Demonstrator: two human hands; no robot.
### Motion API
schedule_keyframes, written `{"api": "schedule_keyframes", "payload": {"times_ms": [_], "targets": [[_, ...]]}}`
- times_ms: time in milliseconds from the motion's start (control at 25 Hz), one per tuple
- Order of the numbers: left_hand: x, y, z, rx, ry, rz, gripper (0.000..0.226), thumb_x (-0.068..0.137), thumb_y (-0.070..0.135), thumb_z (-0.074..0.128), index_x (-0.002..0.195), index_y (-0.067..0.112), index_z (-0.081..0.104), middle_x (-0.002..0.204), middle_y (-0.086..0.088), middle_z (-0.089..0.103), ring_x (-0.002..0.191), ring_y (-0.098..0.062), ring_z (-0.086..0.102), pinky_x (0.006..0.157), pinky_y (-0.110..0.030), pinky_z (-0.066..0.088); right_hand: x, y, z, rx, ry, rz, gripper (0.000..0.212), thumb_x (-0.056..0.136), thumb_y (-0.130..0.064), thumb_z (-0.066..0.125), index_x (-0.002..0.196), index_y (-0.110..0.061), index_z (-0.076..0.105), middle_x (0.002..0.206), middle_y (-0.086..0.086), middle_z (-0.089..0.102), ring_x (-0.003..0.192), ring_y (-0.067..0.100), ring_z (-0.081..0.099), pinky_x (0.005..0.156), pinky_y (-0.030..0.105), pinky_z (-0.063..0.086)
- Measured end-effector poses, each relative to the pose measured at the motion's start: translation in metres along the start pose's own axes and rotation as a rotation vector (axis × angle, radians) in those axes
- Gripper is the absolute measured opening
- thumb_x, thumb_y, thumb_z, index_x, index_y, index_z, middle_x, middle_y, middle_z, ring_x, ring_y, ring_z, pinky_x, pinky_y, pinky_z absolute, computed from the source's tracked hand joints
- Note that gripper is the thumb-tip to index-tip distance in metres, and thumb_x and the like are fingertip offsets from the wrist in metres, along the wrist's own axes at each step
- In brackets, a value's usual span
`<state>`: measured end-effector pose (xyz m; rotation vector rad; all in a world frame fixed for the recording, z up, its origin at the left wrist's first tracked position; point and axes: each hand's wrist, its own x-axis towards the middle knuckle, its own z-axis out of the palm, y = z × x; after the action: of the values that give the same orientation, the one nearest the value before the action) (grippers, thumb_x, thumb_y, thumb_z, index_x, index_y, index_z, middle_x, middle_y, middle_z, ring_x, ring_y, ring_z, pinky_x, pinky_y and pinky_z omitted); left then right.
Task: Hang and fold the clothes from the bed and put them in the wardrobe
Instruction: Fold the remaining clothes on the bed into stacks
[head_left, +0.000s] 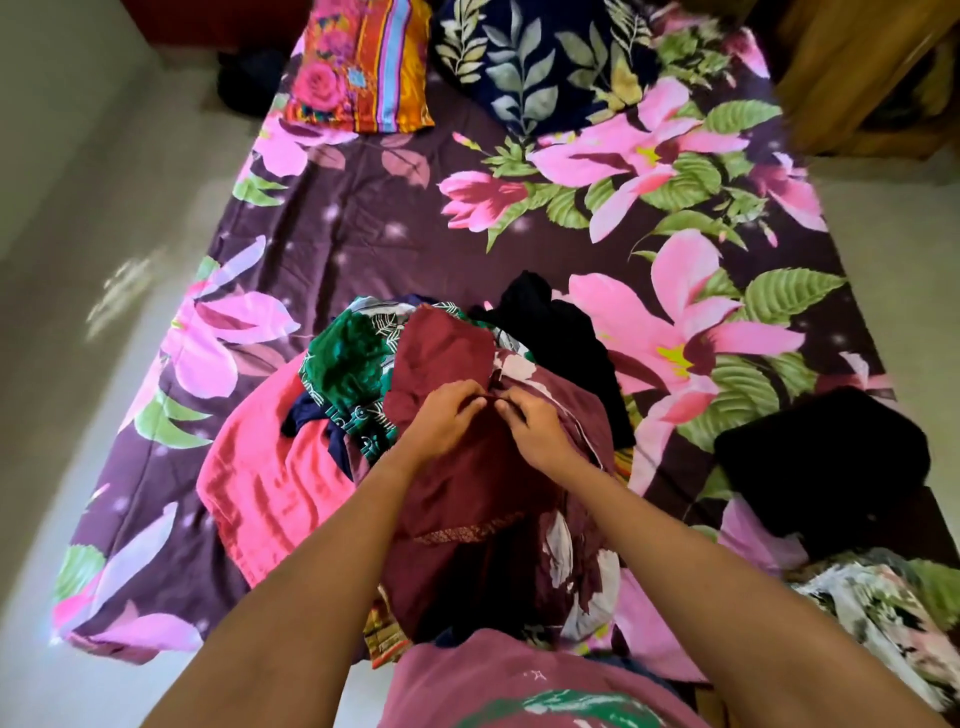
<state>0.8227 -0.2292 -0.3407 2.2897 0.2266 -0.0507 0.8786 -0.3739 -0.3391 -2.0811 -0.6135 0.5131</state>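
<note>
1. The maroon garment (457, 499) lies on top of the clothes pile at the near end of the bed (395, 228), with its length running up the bed.
2. The left hand (444, 415) and right hand (537, 428) have curled fingers and pinch its cloth close together.
3. There is open sheet beyond the pile, and a pink towel (270, 478) lies toward the bed's left edge.

Maroon garment (447, 358), purple floral bedsheet (384, 223)

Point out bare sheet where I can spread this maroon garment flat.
Widest bare sheet: between the striped pillow, the leaf-print pillow and the clothes pile. A smaller patch lies right of the pile, beyond the folded black garment. The near end is crowded: pile, pink towel, printed cloth.
</note>
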Motion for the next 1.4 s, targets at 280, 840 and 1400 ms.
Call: {"api": "schedule_keyframes", "payload": {"times_ms": [280, 840, 1400], "targets": [[0.044, 0.106, -0.052, -0.176, 0.395, 0.138, 0.022, 0.089, 0.013, 0.049, 0.094, -0.004, 0.063, 0.090, -0.018, 0.065, 0.082, -0.016, 0.055, 0.072, -0.017, 0.036, 0.034, -0.080, -0.094, 0.283, 0.149, -0.052, 0.019, 0.096, -0.010, 0.052, 0.091, 0.004, 0.064, 0.079, 0.008, 0.059, 0.076, 0.015, 0.052, 0.071, 0.025, 0.041], [0.077, 0.303, -0.143, -0.323, 0.332, 0.560, 0.070, 0.056, 0.045, 0.084, 0.117, 0.037, 0.051, 0.114, 0.014, 0.055, 0.105, 0.002, 0.054, 0.087, -0.012, 0.046, 0.038, -0.231, -0.307, 0.757, 0.512, -0.155, 0.017, 0.092, -0.011, 0.059, 0.075, -0.011, 0.062, 0.078, 0.012, 0.062, 0.076, 0.026, 0.058, 0.081, 0.046, 0.051], [0.128, 0.397, -0.153, -0.106, 0.593, 0.532, 0.021, 0.086, -0.002, 0.052, 0.097, 0.002, 0.069, 0.092, -0.006, 0.068, 0.086, -0.012, 0.059, 0.072, -0.017, 0.038, -0.006, -0.214, -0.395, 0.696, 0.149, -0.104, 0.059, 0.085, -0.038, 0.066, 0.134, -0.018, 0.041, 0.115, 0.005, 0.060, 0.104, 0.022, 0.062, 0.087, 0.031, 0.052]]}}
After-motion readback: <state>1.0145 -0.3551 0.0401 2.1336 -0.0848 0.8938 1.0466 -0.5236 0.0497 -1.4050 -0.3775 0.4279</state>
